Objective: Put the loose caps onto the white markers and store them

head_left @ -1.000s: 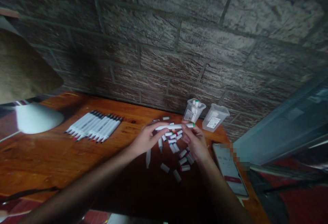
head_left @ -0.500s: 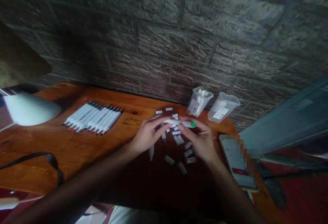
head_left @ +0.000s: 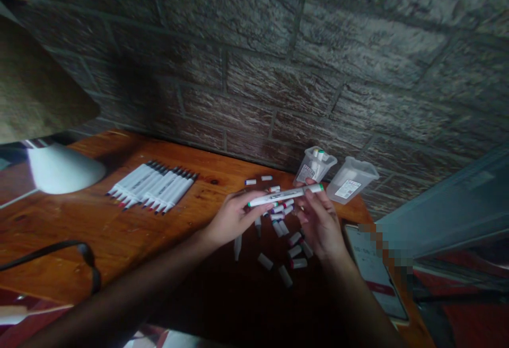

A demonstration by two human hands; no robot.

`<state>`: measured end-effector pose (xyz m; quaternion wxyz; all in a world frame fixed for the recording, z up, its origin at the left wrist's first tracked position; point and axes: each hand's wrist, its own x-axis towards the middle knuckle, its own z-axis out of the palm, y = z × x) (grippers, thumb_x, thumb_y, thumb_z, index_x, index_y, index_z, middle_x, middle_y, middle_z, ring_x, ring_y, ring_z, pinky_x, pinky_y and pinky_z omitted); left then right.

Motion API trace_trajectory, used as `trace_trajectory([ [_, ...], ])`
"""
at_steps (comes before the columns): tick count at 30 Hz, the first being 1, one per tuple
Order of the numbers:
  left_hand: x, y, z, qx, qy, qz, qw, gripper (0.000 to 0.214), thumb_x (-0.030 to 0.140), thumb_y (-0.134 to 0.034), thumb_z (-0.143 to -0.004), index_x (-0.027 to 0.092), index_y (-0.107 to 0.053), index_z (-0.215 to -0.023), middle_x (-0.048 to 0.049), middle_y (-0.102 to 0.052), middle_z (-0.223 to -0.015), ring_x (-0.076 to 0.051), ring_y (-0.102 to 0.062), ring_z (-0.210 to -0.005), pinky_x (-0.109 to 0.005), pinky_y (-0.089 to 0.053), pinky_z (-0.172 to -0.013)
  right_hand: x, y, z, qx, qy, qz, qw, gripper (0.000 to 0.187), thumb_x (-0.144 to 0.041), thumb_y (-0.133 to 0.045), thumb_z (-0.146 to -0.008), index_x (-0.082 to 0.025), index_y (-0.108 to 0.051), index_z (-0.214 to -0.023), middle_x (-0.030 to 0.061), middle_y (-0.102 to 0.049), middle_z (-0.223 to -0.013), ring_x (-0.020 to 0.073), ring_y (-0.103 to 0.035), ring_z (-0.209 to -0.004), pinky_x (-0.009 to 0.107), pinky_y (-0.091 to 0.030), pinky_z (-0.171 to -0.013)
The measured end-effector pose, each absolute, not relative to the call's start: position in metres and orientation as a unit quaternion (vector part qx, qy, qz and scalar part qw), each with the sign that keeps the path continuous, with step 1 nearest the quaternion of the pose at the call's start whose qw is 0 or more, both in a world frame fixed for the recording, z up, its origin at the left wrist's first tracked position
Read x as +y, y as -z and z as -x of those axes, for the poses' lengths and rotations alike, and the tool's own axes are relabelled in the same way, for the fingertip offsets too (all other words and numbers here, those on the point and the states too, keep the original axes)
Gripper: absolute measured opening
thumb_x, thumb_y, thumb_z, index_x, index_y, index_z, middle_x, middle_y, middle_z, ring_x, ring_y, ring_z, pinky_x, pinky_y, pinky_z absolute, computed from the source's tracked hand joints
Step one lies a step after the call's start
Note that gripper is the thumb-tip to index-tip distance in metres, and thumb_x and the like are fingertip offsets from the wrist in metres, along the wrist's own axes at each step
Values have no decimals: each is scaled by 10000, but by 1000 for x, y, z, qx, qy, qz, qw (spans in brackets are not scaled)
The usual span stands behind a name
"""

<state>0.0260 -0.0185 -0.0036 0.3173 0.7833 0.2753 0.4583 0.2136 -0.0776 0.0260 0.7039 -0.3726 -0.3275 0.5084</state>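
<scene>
A white marker [head_left: 285, 194] with green ends is held level between both hands above the table. My left hand [head_left: 230, 217] pinches its left end between thumb and fingers. Around the capped right end, my right hand [head_left: 321, 222] has its thumb and fingers closed. Below and between the hands lie several loose marker caps [head_left: 295, 251], with coloured ends. Two uncapped markers, one of them a pale marker [head_left: 237, 247], rest close to my left hand, partly under it.
A row of white markers [head_left: 153, 188] lies at the left, near a lamp [head_left: 59, 167]. Against the brick wall stand a clear container [head_left: 310, 166] with markers inside and a second clear container [head_left: 352, 181]. A phone or tablet [head_left: 376, 273] lies at the right edge; a dark strap [head_left: 85, 255] lies left.
The green marker has turned so its printed side and both ends show. My right fingers have shifted to its far right end. The view has tilted slightly, moving the scene down and right.
</scene>
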Motion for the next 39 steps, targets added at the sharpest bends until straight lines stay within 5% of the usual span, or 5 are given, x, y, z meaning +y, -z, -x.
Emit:
trace_trajectory([
  [17,-18,2,-25,265,-517,-780,232,269,305,-683,-868,189,-689,-1110,-76,-724,-1061,-192,-678,-939,-285,-527,-843,-71,-23,-218,-309,-493,391,713,261,-358,-781,-738,-307,-713,-985,-33,-708,-1030,67,-550,-671,176,-410,-530],
  [21,-15,3,-21,323,-539,-745,224,123,302,-706,-834,179,-699,-836,15,-653,-719,-115,-583,-643,-209,-460,-626,-67,-25,-224,-281,-485,386,733,255,-371,-775,-717,-288,-698,-946,-19,-697,-1045,105,-610,-765,182,-420,-516],
  [27,-14,-3,-18,374,-525,-717,266,501,404,-534,-931,174,-497,-488,37,-452,-433,-92,-432,-434,-222,-349,-473,-66,-32,-233,-268,-497,323,760,231,-326,-793,-704,-274,-697,-908,-17,-701,-1042,98,-636,-807,157,-415,-513],
  [33,-14,-7,-21,326,-543,-741,223,244,402,-626,-874,171,-697,-837,-18,-716,-805,-129,-627,-696,-212,-479,-702,-74,-98,-256,-330,-296,393,806,324,-349,-803,-682,-246,-690,-967,1,-695,-988,104,-643,-798,165,-393,-508],
  [39,-14,-5,-23,310,-538,-739,262,346,419,-557,-923,151,-671,-735,42,-541,-552,-78,-470,-498,-184,-378,-537,-40,-168,-301,-489,4,522,699,375,-446,-741,-734,-158,-679,-967,33,-691,-796,134,-618,-676,224,-420,-530],
])
